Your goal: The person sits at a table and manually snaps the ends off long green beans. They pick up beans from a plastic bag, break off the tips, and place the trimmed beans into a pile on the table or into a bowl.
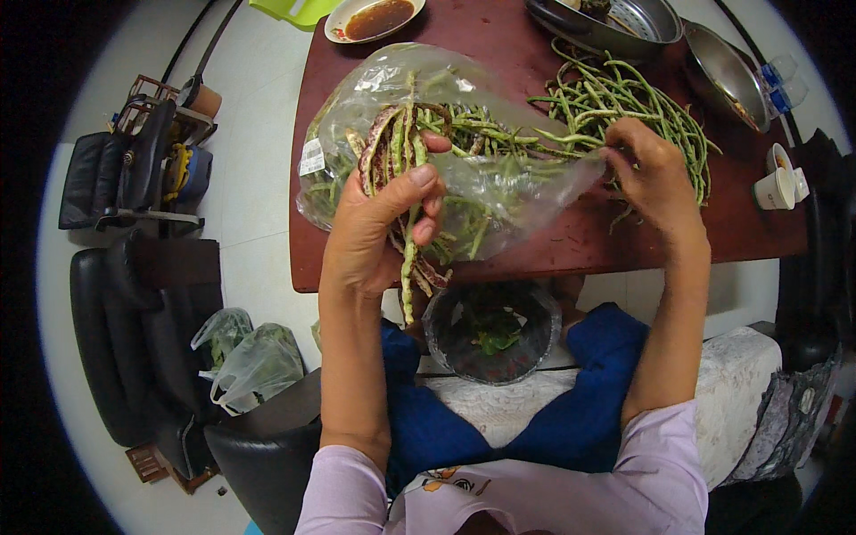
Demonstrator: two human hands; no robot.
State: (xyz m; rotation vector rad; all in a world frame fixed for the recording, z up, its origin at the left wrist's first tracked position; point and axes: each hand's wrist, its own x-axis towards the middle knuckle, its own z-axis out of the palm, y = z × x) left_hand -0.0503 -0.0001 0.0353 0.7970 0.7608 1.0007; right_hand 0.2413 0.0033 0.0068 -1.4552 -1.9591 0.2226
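My left hand (394,207) grips a bunch of long bean pods (409,137), some green and some speckled purple, with their ends hanging below the fist. Behind it on the table lies a clear plastic bag (381,73) with many green beans inside and a white printed label on its side. My right hand (652,167) pinches the bag's stretched edge at the right; a few pods run up to these fingertips, and whether they are held too is unclear. Just beyond that hand is a loose pile of long green beans (642,100).
The dark red table (735,234) also bears a dish of brown sauce (378,19), a steamer pan (642,33), a metal bowl (725,73) and paper cups (774,189). Between my knees stands a lined bin (491,371) with green scraps. Plastic bags (261,368) rest on the floor at left.
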